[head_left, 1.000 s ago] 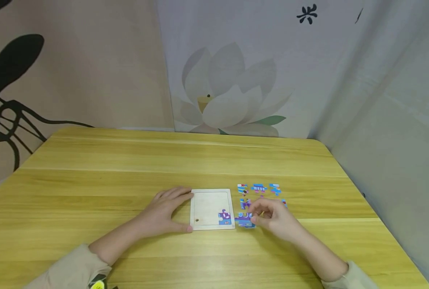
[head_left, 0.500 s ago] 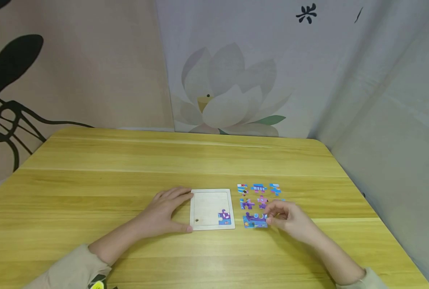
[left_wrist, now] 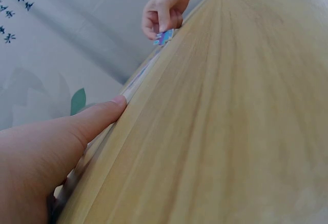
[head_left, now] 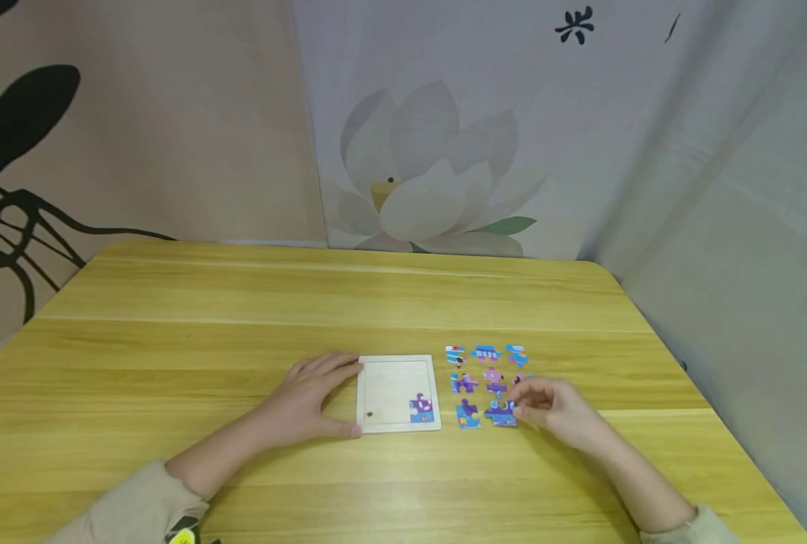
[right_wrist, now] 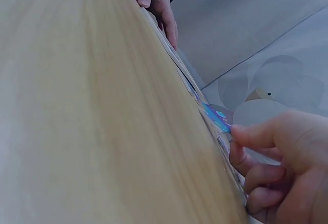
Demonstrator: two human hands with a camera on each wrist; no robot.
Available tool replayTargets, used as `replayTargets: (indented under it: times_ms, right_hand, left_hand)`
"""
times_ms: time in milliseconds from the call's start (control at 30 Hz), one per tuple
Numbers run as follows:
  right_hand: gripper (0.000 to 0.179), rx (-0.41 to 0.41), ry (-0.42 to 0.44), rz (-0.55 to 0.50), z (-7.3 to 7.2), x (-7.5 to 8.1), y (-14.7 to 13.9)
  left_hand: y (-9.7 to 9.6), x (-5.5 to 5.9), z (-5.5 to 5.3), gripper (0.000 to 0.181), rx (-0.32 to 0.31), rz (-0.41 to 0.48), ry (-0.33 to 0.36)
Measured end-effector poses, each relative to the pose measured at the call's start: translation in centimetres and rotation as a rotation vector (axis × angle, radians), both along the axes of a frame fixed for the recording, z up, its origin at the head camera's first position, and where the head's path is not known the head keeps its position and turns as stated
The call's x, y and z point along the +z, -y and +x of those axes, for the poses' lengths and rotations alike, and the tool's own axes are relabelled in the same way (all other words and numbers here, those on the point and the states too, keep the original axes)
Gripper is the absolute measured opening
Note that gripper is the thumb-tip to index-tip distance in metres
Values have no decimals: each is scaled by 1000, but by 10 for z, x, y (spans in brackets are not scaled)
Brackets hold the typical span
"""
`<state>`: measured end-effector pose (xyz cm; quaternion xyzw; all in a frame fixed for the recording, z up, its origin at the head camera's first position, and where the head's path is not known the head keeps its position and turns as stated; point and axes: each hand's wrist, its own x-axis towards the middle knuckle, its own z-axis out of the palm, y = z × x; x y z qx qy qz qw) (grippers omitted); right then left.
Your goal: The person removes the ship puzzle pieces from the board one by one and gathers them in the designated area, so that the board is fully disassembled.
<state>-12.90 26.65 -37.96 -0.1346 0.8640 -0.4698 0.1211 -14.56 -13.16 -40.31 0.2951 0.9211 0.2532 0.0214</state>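
Note:
In the head view a square wooden puzzle tray point(head_left: 394, 432) lies mid-table, with one purple and blue puzzle piece point(head_left: 421, 409) in its lower right corner. My left hand point(head_left: 308, 400) spans the tray's left side, thumb at the near corner and forefinger at the far one. Right of the tray, my right hand point(head_left: 556, 412) pinches a blue and purple puzzle piece point(head_left: 501, 413) between thumb and fingertips. The right wrist view shows this piece point(right_wrist: 217, 117) tilted at the fingertips. Another puzzle piece point(head_left: 468, 415) lies just left of it.
Several loose puzzle pieces point(head_left: 486, 353) lie in rows to the right of the tray; my right hand partly covers one. The wooden table point(head_left: 240, 291) reaches back to a curtain point(head_left: 437, 151) printed with a flower.
My right hand has moved right with the pinched piece, from beside the tray, across the lower left loose piece, to that piece's right side. My left hand has stayed at the tray.

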Motion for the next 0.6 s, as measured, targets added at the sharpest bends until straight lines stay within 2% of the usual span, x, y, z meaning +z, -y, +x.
replayTargets:
  times_ms: [233,600]
  right_hand:
    - [12,-35,-8,41,-1,-4,0]
    - [11,10,-132,178,-1,-5,3]
  left_hand:
    - [0,1,0,101,-2,-2,9]
    - [0,0,0,100,2,-3,7]
